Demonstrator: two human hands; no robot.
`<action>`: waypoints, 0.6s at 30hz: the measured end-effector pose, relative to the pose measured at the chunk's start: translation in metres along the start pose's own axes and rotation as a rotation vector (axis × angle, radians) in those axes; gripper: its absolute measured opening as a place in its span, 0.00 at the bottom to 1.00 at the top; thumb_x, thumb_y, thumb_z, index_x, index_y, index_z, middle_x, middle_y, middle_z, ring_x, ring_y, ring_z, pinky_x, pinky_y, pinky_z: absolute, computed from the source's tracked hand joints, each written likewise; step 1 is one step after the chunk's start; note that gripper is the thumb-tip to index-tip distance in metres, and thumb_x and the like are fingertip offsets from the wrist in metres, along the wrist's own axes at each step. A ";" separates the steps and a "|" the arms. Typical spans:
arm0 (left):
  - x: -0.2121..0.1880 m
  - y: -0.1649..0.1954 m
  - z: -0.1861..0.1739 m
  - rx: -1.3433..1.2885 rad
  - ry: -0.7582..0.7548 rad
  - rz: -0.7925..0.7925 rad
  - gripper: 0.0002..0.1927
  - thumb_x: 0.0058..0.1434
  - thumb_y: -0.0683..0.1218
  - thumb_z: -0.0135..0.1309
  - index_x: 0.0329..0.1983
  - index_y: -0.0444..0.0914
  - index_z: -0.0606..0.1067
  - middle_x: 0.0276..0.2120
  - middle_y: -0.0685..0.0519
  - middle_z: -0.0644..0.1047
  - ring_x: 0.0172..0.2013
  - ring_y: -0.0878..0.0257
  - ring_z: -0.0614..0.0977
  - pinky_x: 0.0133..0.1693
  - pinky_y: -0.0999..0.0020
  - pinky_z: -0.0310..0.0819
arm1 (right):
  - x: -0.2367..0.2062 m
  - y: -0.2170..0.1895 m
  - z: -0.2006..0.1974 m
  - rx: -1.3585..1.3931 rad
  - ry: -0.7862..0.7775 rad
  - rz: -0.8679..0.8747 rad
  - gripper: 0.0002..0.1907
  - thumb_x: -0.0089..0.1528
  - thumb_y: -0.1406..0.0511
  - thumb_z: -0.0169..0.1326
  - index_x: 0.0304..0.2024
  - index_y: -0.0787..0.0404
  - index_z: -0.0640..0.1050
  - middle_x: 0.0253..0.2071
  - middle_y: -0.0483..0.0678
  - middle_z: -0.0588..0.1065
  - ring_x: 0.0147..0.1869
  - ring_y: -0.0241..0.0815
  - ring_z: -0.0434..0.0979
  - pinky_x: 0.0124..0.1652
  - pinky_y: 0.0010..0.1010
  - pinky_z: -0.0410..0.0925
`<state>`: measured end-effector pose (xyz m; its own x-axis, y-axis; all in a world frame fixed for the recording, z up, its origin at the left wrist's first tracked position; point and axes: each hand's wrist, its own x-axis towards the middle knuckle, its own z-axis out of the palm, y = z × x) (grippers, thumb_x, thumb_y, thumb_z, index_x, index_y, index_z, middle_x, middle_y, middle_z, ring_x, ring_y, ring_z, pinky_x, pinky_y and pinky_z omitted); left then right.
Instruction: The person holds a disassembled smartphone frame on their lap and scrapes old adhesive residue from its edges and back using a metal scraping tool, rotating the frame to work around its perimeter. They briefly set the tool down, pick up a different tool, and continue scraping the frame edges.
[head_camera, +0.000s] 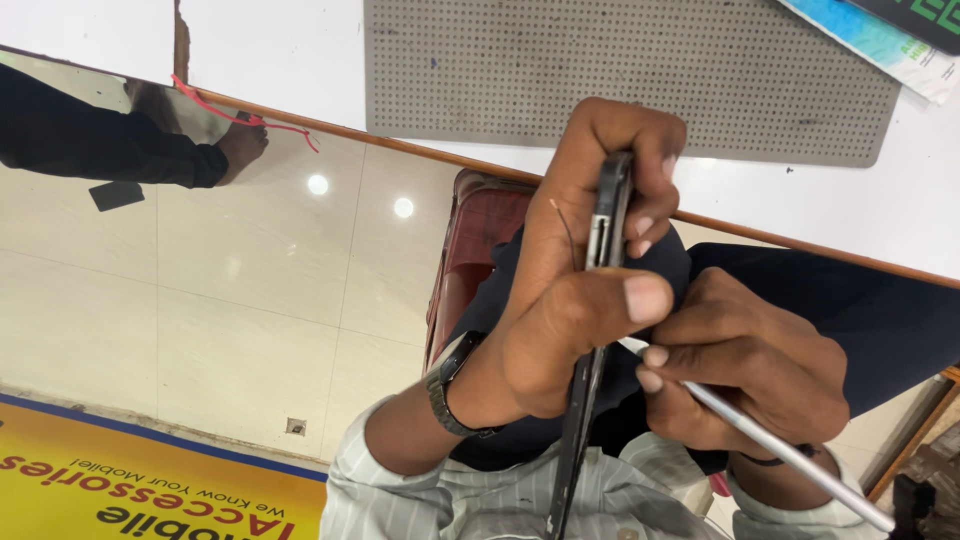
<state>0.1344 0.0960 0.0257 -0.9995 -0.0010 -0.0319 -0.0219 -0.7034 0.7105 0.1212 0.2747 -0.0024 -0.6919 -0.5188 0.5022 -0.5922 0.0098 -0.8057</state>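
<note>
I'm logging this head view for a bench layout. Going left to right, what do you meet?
Another person's dark-sleeved arm → black wristwatch → left hand → thin dark phone frame held edge-on → right hand → slim silver metal tool.

White table (300, 50), grey perforated mat (620, 70), booklet (880, 45)

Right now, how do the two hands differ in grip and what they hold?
The left hand wraps edge-on around a thin dark phone, thumb pressed across its side; the right hand pinches a slim silver tool pen-style.
The left hand's wrist carries a dark wristwatch; the right hand's wrist shows only a thin dark band.
Both meet at the phone's edge, over the person's lap.
</note>
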 end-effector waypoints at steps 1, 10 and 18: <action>-0.001 -0.002 -0.001 -0.017 -0.009 0.016 0.23 0.60 0.51 0.59 0.51 0.38 0.64 0.38 0.55 0.60 0.34 0.70 0.60 0.40 0.77 0.56 | 0.000 -0.001 -0.001 0.015 -0.012 0.005 0.07 0.58 0.72 0.62 0.32 0.70 0.75 0.29 0.54 0.78 0.26 0.35 0.77 0.26 0.29 0.65; -0.008 -0.005 -0.007 -0.084 -0.049 -0.037 0.23 0.59 0.49 0.58 0.51 0.39 0.62 0.40 0.54 0.59 0.37 0.69 0.61 0.44 0.78 0.57 | -0.001 -0.006 0.009 -0.055 0.080 0.057 0.10 0.60 0.71 0.62 0.34 0.70 0.72 0.33 0.57 0.76 0.27 0.35 0.75 0.27 0.28 0.65; -0.006 -0.001 -0.002 -0.045 -0.033 -0.022 0.21 0.58 0.49 0.56 0.49 0.38 0.62 0.40 0.54 0.59 0.37 0.69 0.61 0.44 0.77 0.57 | -0.005 0.002 -0.001 0.062 0.015 0.070 0.09 0.59 0.72 0.63 0.35 0.67 0.74 0.33 0.55 0.78 0.27 0.32 0.75 0.26 0.28 0.62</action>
<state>0.1402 0.0951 0.0234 -0.9990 0.0380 -0.0232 -0.0437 -0.7345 0.6772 0.1229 0.2786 -0.0060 -0.7373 -0.5056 0.4481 -0.5154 -0.0077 -0.8569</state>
